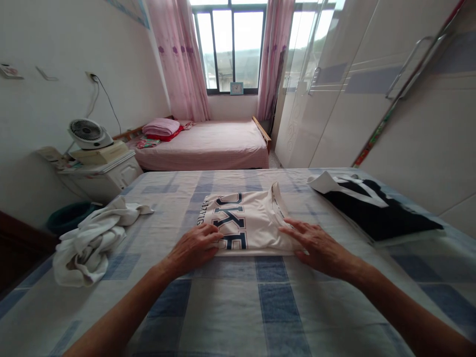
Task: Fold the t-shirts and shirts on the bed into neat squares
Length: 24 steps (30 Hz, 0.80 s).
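A folded white T-shirt (256, 218) with dark blue letters lies in the middle of the bed with the blue and white checked sheet (230, 302). My left hand (195, 247) rests on the shirt's near left corner, fingers together and pressing flat. On the near right corner lies my right hand (314, 245), its fingers stretched out flat over the cloth. Neither hand grips anything.
A crumpled white garment (92, 238) lies at the bed's left edge. A folded black and white garment (375, 210) sits at the right. Beyond are a pink bed (208, 144), a bedside cabinet with a fan (89, 134), a green basin (69, 215) and a white wardrobe (372, 99).
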### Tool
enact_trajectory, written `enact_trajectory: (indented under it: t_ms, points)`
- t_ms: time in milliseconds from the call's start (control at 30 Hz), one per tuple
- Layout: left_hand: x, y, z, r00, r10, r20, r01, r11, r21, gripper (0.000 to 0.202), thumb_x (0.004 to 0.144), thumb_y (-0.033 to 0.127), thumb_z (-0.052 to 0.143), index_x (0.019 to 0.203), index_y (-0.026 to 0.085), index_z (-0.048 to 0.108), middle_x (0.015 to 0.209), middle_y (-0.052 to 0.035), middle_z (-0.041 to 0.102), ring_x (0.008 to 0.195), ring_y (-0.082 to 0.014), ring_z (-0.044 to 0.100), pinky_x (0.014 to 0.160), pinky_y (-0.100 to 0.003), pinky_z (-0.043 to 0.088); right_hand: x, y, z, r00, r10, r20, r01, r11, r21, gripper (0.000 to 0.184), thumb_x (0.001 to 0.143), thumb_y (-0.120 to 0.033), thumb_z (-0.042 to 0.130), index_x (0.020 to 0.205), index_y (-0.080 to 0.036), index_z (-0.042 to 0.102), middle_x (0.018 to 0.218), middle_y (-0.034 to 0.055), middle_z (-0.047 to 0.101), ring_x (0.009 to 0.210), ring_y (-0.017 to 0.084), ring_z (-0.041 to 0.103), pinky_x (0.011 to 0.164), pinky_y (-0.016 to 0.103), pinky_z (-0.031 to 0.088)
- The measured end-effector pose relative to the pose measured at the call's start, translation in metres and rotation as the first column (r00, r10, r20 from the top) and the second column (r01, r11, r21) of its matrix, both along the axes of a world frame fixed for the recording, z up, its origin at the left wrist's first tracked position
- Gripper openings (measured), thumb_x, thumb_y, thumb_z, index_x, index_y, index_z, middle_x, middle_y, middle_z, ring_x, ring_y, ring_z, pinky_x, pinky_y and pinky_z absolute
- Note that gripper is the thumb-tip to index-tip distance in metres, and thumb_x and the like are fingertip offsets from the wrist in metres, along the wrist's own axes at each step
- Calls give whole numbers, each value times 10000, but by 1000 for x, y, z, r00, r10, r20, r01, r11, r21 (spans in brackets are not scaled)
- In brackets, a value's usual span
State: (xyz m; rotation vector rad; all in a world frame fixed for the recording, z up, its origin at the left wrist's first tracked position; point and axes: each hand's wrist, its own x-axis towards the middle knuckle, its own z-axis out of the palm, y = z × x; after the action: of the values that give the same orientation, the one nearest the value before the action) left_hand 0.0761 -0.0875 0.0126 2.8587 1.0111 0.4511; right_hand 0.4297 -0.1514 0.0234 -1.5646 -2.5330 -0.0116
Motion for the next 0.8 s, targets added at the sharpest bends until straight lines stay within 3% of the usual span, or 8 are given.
enact_trajectory:
  t_ms: [133, 233, 367, 500, 567, 700, 800]
  points:
    - [-2, -1, 4, 997, 73, -35, -73, 997, -20, 267, 805, 95, 449, 951, 232, 627, 968, -29, 631, 859, -163, 602, 761, -258, 478, -4, 5, 8, 999, -32, -10, 32, 999, -39, 345, 741, -72, 465, 1011, -224, 618, 1046, 78, 632, 957, 210, 595, 847, 369, 446]
    - [-1, 1, 9, 980, 189, 68, -189, 982, -1, 242, 805, 109, 431, 922, 221, 610, 968, -28, 623, 789, -147, 601, 705, -245, 468, -10, 15, 20, 988, -31, -148, 37, 999, 37, 240, 803, -66, 406, 844, -208, 595, 871, 52, 607, 835, 169, 584, 782, 299, 458]
    - [-4, -1, 17, 956, 215, 200, -220, 976, -1, 211, 801, 118, 429, 900, 202, 595, 935, -36, 608, 809, -147, 589, 729, -247, 457, -11, 12, 30, 954, 30, -297, 46, 968, 247, 186, 850, -135, 418, 859, -214, 587, 897, 62, 604, 894, 186, 561, 825, 322, 443]
    - [-12, -11, 18, 990, 110, 93, -97, 986, -137, 158, 796, 178, 492, 879, 212, 622, 955, -32, 619, 769, -138, 592, 688, -232, 457, 2, -8, 18, 979, 67, -193, -41, 990, 132, 159, 824, -143, 473, 792, -225, 605, 893, 53, 641, 902, 198, 584, 867, 379, 418]
    - [-13, -10, 18, 990, 121, 77, -107, 980, -169, 143, 824, 241, 503, 857, 213, 639, 957, -32, 627, 763, -137, 597, 693, -234, 462, 9, -12, 12, 983, 30, -179, -15, 996, 86, 147, 830, -168, 486, 796, -229, 615, 963, 57, 652, 964, 209, 585, 889, 401, 408]
    - [1, 18, 20, 948, 247, 201, -235, 969, -80, 221, 874, 260, 440, 864, 208, 655, 966, -44, 642, 870, -168, 610, 806, -283, 470, 3, 8, 20, 958, -110, -263, 156, 974, 162, 160, 854, -224, 465, 890, -228, 621, 1097, 77, 631, 1061, 234, 558, 907, 421, 409]
    - [21, 48, 20, 920, 310, 240, -311, 950, -36, 247, 871, 235, 439, 968, 197, 663, 1110, -76, 633, 1029, -209, 591, 926, -341, 447, -18, 42, 32, 946, -89, -311, 163, 962, 221, 226, 870, -242, 440, 1006, -222, 620, 1155, 82, 620, 1092, 230, 550, 936, 415, 405]
